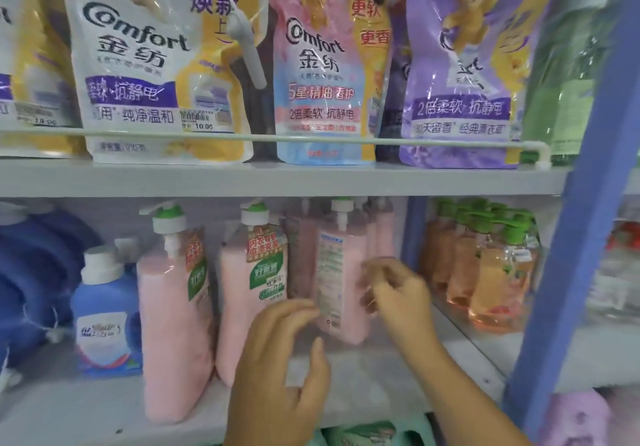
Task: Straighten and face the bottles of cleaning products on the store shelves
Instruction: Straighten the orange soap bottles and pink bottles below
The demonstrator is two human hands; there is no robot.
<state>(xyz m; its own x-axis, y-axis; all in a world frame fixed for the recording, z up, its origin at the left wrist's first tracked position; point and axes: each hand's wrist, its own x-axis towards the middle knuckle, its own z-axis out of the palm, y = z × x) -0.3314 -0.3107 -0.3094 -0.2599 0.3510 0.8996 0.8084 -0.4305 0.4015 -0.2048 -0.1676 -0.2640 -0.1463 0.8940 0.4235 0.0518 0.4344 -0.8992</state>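
Three pink pump bottles stand in a row on the lower shelf (pixel 363 380). The left one (pixel 173 324) is turned sideways and the middle one (pixel 249 293) faces forward with its green label. The right bottle (pixel 341 272) shows its back label. My left hand (pixel 277 369) is raised in front of that bottle's lower left with fingers loosely spread, fingertips close to the label. My right hand (pixel 394 293) is at the bottle's right side, fingers curled near it; whether it touches the bottle is unclear. More pink bottles stand behind.
A blue detergent bottle (pixel 104 310) with a white cap and larger blue jugs stand at the left. Orange pump bottles (pixel 491 272) fill the neighbouring bay past a blue upright (pixel 568 224). Comfort softener pouches (pixel 138 65) line the upper shelf behind a rail.
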